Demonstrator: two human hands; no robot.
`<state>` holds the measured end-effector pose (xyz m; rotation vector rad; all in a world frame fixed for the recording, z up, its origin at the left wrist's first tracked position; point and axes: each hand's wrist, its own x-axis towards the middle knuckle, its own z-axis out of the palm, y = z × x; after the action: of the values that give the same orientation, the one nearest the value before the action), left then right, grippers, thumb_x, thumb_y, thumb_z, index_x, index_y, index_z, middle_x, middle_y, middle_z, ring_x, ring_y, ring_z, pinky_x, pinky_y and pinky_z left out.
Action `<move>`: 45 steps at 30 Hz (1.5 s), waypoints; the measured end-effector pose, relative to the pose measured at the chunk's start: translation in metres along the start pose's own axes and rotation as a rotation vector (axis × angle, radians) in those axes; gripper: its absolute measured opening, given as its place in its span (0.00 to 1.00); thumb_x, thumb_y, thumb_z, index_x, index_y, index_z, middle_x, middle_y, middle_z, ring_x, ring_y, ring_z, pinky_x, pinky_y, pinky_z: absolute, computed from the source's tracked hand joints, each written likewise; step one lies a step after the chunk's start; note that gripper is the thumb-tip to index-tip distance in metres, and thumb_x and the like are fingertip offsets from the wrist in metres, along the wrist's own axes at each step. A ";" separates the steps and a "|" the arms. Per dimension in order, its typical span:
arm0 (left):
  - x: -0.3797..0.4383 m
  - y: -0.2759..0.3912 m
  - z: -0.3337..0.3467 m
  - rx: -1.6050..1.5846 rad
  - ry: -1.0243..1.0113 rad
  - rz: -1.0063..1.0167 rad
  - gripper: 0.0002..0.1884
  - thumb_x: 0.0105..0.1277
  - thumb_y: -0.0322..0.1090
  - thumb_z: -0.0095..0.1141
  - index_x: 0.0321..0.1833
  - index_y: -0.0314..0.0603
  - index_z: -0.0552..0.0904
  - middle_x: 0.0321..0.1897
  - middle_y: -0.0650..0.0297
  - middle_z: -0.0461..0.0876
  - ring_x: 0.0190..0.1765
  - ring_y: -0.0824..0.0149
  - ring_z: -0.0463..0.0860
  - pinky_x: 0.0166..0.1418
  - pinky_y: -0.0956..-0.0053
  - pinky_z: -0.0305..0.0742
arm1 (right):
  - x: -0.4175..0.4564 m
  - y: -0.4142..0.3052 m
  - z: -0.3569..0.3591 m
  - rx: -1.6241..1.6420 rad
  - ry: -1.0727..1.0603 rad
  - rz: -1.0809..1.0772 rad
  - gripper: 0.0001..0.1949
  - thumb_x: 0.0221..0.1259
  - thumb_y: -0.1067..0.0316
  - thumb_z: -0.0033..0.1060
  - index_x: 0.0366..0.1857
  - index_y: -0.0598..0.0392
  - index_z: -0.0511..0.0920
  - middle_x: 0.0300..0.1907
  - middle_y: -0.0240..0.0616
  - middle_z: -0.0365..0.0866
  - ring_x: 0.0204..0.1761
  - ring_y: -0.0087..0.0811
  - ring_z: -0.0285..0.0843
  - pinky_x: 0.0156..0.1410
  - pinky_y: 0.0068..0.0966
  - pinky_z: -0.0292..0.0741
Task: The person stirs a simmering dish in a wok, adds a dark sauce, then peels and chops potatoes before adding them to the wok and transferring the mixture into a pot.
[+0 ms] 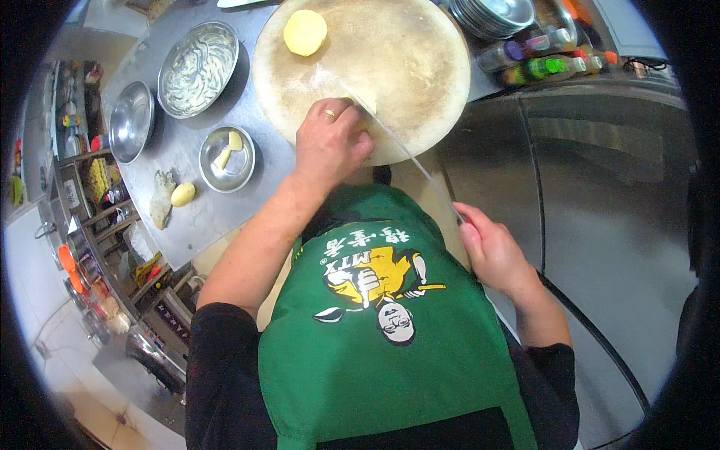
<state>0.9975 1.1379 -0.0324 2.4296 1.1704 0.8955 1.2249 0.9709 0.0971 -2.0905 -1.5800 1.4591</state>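
Note:
My left hand, with a ring on one finger, is curled over a pale yellow potato piece and holds it against the round wooden chopping board. Most of that piece is hidden by the fingers and blade. My right hand grips the handle of a kitchen knife. Its blade is seen almost edge-on, slanting up and left across the board's near edge to beside my left fingers. Farther back on the board lies a cut potato piece with a flat yellow face.
Left on the steel table stand a bowl with whitish streaked contents, a metal bowl and a small bowl holding potato pieces. A peeled potato lies nearby. Stacked metal dishes and bottles stand at right.

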 end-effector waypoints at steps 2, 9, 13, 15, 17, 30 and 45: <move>-0.001 -0.002 0.000 -0.018 0.002 0.003 0.14 0.45 0.30 0.63 0.38 0.42 0.83 0.41 0.59 0.82 0.48 0.53 0.81 0.51 0.62 0.80 | 0.026 0.013 0.013 -0.016 0.071 -0.088 0.20 0.75 0.57 0.46 0.62 0.58 0.72 0.41 0.57 0.84 0.44 0.56 0.84 0.51 0.43 0.78; -0.014 -0.013 -0.012 -0.123 0.020 0.053 0.17 0.45 0.28 0.67 0.41 0.40 0.81 0.44 0.56 0.82 0.49 0.50 0.80 0.55 0.58 0.77 | 0.044 0.015 -0.004 0.295 -0.099 0.199 0.20 0.75 0.56 0.47 0.60 0.58 0.75 0.38 0.53 0.84 0.42 0.49 0.85 0.48 0.38 0.78; -0.013 -0.007 -0.008 -0.032 0.023 0.005 0.16 0.45 0.29 0.66 0.40 0.40 0.82 0.43 0.56 0.82 0.49 0.50 0.79 0.55 0.59 0.76 | 0.014 0.005 0.000 0.032 0.081 -0.120 0.19 0.72 0.60 0.51 0.61 0.58 0.74 0.39 0.54 0.85 0.41 0.53 0.85 0.46 0.40 0.80; -0.007 -0.001 -0.010 -0.014 0.038 -0.028 0.13 0.44 0.29 0.65 0.36 0.40 0.83 0.40 0.57 0.82 0.48 0.52 0.79 0.52 0.61 0.77 | -0.003 -0.007 -0.011 -0.003 0.034 -0.105 0.18 0.72 0.61 0.52 0.60 0.58 0.74 0.41 0.56 0.84 0.43 0.55 0.84 0.48 0.42 0.79; -0.005 -0.002 -0.010 -0.019 0.043 -0.028 0.13 0.44 0.29 0.65 0.35 0.40 0.83 0.39 0.57 0.82 0.47 0.53 0.80 0.52 0.62 0.77 | -0.013 -0.010 -0.018 -0.011 -0.006 -0.095 0.18 0.72 0.61 0.52 0.60 0.59 0.74 0.42 0.57 0.84 0.44 0.56 0.84 0.50 0.43 0.79; -0.030 -0.009 -0.022 -0.050 0.010 0.036 0.15 0.46 0.26 0.65 0.40 0.39 0.82 0.42 0.55 0.83 0.51 0.51 0.80 0.57 0.59 0.75 | 0.044 0.009 0.010 0.081 -0.033 -0.012 0.20 0.74 0.56 0.48 0.61 0.57 0.75 0.40 0.56 0.84 0.45 0.55 0.84 0.49 0.41 0.78; -0.026 -0.003 -0.013 -0.042 0.085 -0.014 0.11 0.47 0.26 0.65 0.36 0.40 0.82 0.40 0.56 0.81 0.46 0.52 0.79 0.53 0.61 0.76 | 0.003 -0.013 0.000 -0.025 -0.121 0.027 0.20 0.74 0.57 0.46 0.61 0.60 0.73 0.45 0.58 0.83 0.47 0.56 0.83 0.54 0.42 0.78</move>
<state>0.9751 1.1193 -0.0341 2.3680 1.1839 1.0176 1.2162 0.9788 0.1030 -2.0818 -1.6257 1.6108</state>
